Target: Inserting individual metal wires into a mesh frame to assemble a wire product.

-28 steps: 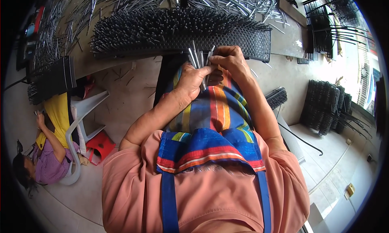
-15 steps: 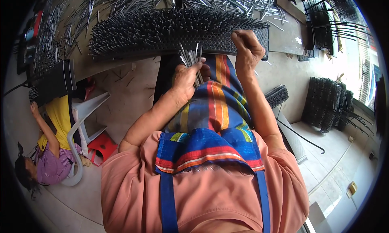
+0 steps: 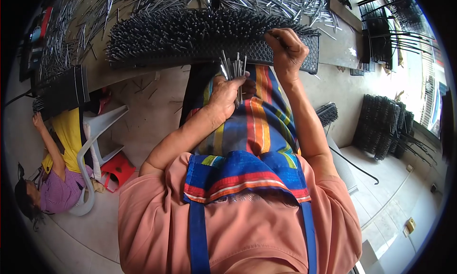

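Note:
A long black panel [image 3: 310, 55] with a honeycomb of holes lies across the far edge of my lap. Dense dark rods [image 3: 181, 38] stand up from most of it; its right end and near strip show bare holes. My left hand [image 3: 223, 96] is closed round a bundle of thin grey rods [image 3: 233, 68], just nearer than the panel's front edge. Over the panel's right part is my right hand [image 3: 289, 55], its fingers pinched together. Whatever the pinch may hold is hidden or too small to make out.
Loose grey rods [image 3: 281, 5] cover the table behind the panel. At the left a co-worker [image 3: 59, 190] sits on a white chair [image 3: 89, 155] beside another black panel [image 3: 62, 90]. Stacked black panels [image 3: 381, 126] stand on the floor at right, near a bristled piece [image 3: 327, 114].
My right hand has shifted slightly left and turned over the panel, still pinched. The left hand and its bundle have moved a little to the right.

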{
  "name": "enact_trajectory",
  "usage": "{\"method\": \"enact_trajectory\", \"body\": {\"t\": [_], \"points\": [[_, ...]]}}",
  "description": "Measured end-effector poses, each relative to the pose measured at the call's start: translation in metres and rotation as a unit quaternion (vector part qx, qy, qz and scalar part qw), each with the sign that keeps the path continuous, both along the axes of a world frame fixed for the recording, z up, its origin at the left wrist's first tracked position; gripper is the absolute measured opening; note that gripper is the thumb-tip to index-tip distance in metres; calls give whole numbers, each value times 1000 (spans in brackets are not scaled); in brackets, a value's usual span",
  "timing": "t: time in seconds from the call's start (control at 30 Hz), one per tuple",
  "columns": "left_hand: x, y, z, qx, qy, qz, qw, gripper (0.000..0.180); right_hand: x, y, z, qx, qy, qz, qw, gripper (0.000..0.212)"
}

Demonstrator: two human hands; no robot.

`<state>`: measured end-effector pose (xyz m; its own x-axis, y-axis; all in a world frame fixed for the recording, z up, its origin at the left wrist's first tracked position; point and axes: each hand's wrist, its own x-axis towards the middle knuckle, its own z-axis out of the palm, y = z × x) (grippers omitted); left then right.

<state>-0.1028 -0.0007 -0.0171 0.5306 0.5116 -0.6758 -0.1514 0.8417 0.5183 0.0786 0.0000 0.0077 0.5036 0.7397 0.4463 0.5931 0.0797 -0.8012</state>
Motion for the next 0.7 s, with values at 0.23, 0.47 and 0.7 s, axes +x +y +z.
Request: {"method": "enact_trajectory", "body": {"t": [0.23,0.47,0.7], "points": [[0,-2,2,0,-5,5,1000,16,-4,0,5,-37,-47,-16,998,10],[1,-1,-6,-29,14,-7,999,18,-3,3,-9,-105,-131,-20,986,11],[1,3,-11,-21,9,23,999,17,0,5,-14,-75,-175,3,982,9]]}}
